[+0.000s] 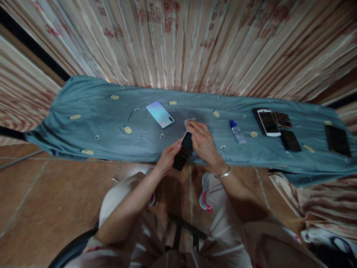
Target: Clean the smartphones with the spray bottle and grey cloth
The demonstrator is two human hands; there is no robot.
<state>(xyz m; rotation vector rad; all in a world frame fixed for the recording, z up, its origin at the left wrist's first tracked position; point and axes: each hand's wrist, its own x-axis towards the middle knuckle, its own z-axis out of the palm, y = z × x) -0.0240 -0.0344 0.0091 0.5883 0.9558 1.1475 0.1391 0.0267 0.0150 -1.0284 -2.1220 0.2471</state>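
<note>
At the near edge of the cloth-covered table [145, 143], a tissue [189, 121] on a black phone [184, 152]

Midway along the table's near side, the left hand [168, 155] grips the black phone by its left edge. The right hand [203, 142] has its fingers closed around the tissue, at the phone's far end; whether they also grip the phone, I cannot tell.

The step in hand looks like wiping that far end. The next stroke would call for a firm left grip and light, even pressure through the tissue.

Farther left lies a pale blue phone [160, 114], back up. To the right lies a blue-capped bottle [237, 132]; beyond it, 1 white phone [268, 123] rests on a dark item [259, 122].
</note>
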